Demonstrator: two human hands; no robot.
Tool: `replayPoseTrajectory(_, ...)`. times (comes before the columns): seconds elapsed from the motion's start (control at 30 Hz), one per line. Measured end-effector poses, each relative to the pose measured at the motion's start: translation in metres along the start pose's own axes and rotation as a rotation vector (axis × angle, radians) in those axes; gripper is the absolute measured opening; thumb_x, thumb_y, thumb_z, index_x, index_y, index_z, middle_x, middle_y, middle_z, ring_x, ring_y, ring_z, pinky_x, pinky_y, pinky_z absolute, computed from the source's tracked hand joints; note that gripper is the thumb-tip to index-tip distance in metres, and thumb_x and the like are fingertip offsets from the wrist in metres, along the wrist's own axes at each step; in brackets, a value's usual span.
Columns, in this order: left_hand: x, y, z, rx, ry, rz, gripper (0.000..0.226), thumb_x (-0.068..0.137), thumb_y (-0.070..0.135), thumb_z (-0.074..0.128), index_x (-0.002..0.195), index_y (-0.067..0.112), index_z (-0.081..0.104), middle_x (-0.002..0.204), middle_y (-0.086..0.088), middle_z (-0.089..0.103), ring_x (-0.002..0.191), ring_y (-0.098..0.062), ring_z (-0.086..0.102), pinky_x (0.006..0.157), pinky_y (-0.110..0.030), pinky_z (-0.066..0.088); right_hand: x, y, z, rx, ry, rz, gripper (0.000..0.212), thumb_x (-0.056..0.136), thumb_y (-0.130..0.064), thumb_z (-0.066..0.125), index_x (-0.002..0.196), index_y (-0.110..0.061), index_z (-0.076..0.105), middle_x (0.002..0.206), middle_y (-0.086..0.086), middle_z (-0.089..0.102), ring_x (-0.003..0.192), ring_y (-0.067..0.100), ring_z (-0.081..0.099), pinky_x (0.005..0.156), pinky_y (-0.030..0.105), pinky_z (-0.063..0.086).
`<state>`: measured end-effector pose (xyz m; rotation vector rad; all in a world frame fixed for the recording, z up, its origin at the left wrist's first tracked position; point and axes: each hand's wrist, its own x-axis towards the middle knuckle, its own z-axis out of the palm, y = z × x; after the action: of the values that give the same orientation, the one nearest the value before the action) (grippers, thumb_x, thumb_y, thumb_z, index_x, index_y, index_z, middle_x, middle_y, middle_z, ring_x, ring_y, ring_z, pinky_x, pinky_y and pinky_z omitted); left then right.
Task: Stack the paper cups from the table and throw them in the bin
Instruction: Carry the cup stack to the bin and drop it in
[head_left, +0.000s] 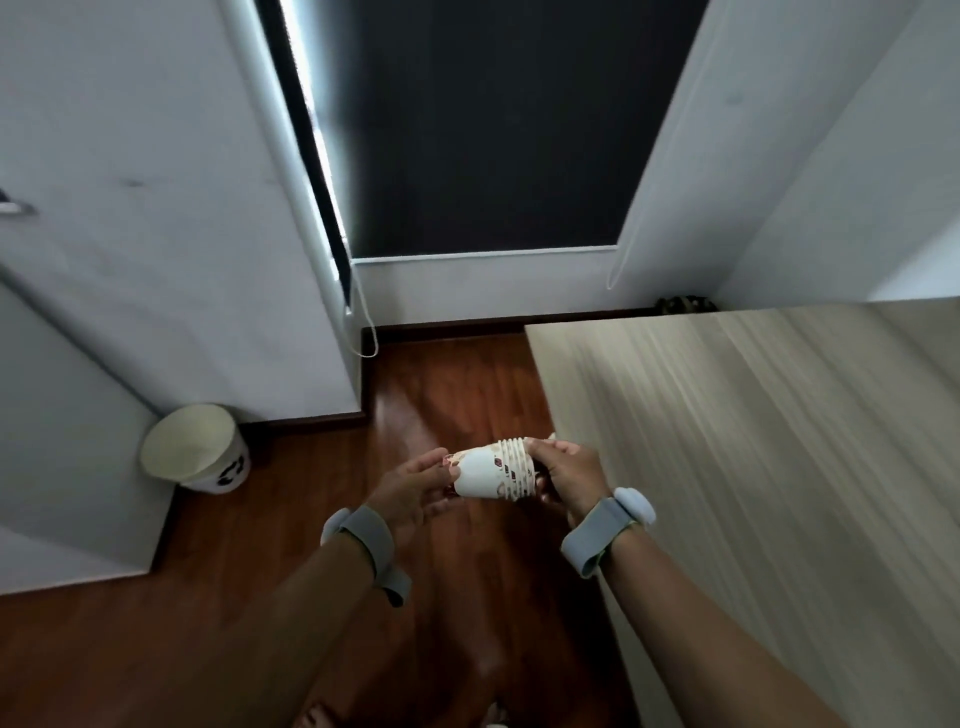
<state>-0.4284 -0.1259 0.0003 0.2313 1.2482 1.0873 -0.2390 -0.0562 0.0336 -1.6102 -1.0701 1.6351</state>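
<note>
A stack of white patterned paper cups (493, 472) lies on its side in mid-air over the wooden floor, held between both hands. My right hand (569, 473) grips the rim end with several rims showing. My left hand (415, 486) cups the bottom end, fingers touching the lowest cup. A cream-coloured bin (195, 448) with a recycling mark stands open on the floor at the left, by the wall, well apart from the cups.
A light wood table (753, 441) fills the right side, its edge right beside my right wrist. White walls and a door (62, 415) stand at the left. A dark window blind (493, 130) with a hanging cord is ahead. Reddish wooden floor (441, 389) lies between.
</note>
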Motion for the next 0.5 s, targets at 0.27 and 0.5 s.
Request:
replayPoseTrajectory(0.27, -0.034, 0.037, -0.109, -0.118, 0.089, 0.067, 0.041, 0.082, -0.001, 0.064, 0.121, 0.009, 0.054, 0.107, -0.009, 0.067, 0.088, -0.024, 0.067, 0.074, -0.032, 0.058, -0.005, -0.002, 0.126, -0.143, -0.128, -0.037, 0.016, 0.084, -0.022, 0.067, 0.076, -0.008, 0.07, 0.069, 0.017, 0.063, 0.042, 0.016, 0.047, 0.035, 0.02, 0.036)
replayPoseTrajectory(0.5, -0.062, 0.065, -0.223, -0.264, 0.21, 0.11, 0.046, 0.08, -0.001, 0.067, 0.123, 0.007, 0.055, 0.108, -0.011, 0.067, 0.094, -0.026, 0.066, 0.075, -0.035, 0.058, -0.022, 0.0, 0.248, -0.289, -0.248, -0.087, 0.03, 0.089, -0.03, 0.059, 0.083, -0.004, 0.072, 0.053, 0.009, 0.058, 0.038, 0.013, 0.047, 0.038, 0.022, 0.036)
